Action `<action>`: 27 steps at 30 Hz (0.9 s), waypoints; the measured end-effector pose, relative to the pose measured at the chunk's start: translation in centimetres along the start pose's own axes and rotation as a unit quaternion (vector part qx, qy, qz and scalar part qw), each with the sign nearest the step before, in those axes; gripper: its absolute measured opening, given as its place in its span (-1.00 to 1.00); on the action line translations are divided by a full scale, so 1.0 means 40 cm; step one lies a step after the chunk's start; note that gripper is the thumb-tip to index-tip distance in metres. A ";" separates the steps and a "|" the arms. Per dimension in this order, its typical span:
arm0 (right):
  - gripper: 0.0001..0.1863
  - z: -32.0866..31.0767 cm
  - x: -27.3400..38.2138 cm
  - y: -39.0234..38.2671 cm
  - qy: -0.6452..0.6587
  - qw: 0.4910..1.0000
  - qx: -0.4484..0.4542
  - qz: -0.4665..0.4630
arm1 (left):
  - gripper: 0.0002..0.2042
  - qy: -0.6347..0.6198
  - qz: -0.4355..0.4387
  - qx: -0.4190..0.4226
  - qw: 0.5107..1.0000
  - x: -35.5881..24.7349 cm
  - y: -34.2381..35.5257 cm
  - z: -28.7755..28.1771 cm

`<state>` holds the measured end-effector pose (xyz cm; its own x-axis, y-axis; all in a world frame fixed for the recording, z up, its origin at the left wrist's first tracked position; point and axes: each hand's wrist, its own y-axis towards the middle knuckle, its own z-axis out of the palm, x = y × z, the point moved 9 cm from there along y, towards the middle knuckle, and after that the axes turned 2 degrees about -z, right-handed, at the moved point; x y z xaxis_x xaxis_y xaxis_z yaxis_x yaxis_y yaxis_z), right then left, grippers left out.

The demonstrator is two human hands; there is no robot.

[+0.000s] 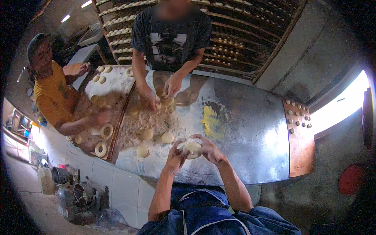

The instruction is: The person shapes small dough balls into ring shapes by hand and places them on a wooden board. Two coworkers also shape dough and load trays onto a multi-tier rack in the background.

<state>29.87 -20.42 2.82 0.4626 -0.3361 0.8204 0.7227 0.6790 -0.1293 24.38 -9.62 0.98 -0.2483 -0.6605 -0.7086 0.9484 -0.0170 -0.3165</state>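
Both my left hand (176, 156) and my right hand (209, 152) are closed around a pale round of dough (192, 150), held over the near part of the metal table (254, 133). Just beyond and left of my hands are more flattened dough rounds (167, 138), one (142, 150) lying closer to the left board's edge. Flour is spread over this part of the table, with a yellow smear (209, 121) right of centre.
Across the table a co-worker (172, 43) handles dough; another (55, 94) works at the left board (121, 109), which holds dough rings (101, 150). A right board (301, 156) holds small pieces. Racks (243, 27) stand behind; machines (82, 194) sit on the floor lower left.
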 end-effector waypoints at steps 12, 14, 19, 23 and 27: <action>-0.56 -0.082 -0.040 -0.087 -0.415 0.895 -0.158 -0.045 | -0.77 0.558 0.348 -0.100 0.746 -0.019 -0.039 0.121; -0.45 -0.016 -0.003 -0.079 -0.563 0.796 -0.105 -0.195 | -0.75 0.240 0.233 -0.125 0.934 0.052 -0.002 0.052; -0.29 -0.002 -0.021 -0.088 -0.258 0.942 -0.210 0.034 | -0.74 0.258 0.194 -0.162 0.932 0.059 0.019 -0.029; -0.27 0.011 -0.064 -0.064 -0.326 0.918 -0.223 0.031 | -0.67 0.145 0.119 -0.152 0.970 0.099 0.022 -0.088; -0.34 -0.007 -0.151 -0.021 -0.273 0.945 -0.166 0.075 | -0.69 0.121 0.142 -0.143 0.972 0.051 0.013 -0.099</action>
<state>26.61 -19.15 -2.18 0.3047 0.1959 0.9321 0.8329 0.4199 -0.3605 23.58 -8.00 -3.10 -0.0557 -0.4122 -0.9094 0.9009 0.3719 -0.2237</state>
